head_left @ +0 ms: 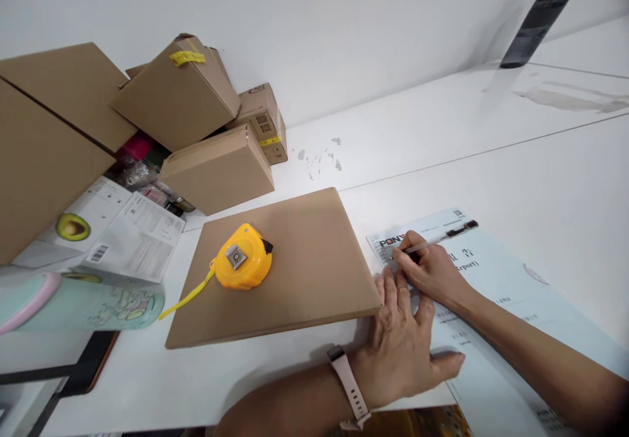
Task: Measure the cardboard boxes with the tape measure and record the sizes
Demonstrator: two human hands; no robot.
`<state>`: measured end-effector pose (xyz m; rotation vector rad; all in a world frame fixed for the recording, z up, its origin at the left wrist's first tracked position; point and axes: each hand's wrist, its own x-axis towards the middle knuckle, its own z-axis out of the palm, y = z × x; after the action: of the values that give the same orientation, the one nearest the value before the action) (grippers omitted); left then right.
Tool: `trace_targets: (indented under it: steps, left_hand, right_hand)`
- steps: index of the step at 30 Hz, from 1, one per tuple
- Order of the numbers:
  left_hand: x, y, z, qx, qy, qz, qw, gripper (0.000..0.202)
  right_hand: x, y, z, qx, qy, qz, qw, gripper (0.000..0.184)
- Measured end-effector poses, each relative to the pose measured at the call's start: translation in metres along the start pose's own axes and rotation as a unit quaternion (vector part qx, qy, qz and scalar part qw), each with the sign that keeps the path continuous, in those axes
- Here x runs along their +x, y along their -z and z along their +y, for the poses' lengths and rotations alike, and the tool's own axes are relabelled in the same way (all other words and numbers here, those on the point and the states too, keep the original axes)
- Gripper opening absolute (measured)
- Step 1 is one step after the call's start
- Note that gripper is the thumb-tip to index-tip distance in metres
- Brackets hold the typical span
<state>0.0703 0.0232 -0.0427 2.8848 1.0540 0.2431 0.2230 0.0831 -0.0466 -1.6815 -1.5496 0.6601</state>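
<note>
My right hand (432, 270) is closed around a pen (437, 237) with a clear barrel and a dark end. Its tip meets the upper left corner of a pale blue printed sheet (511, 306), by the word "PONY". Flat on the sheet's left edge lies my left hand (400, 332), fingers stretched out and thumb apart, a pink watch band on the wrist. Its fingertips are just beside the right edge of a flat brown cardboard piece (304, 253). On that cardboard rests a yellow tape measure (246, 260) with a yellow strap.
Cardboard boxes (181, 96) are piled at the back left against the wall. A white box with an avocado picture (142, 227) and a mint green bottle (108, 306) are at the left. A dark bottle (535, 24) stands at the back right of the white table (422, 168).
</note>
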Motion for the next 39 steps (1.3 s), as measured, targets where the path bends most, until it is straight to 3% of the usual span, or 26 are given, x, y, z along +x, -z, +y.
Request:
trace_targets:
  steps: [39]
  left_hand:
    - [-0.001, -0.001, -0.0004, 0.006, -0.004, 0.001, 1.0, 0.088]
  right_hand:
    - [-0.0008, 0.001, 0.0017, 0.012, -0.011, 0.009, 1.0, 0.02]
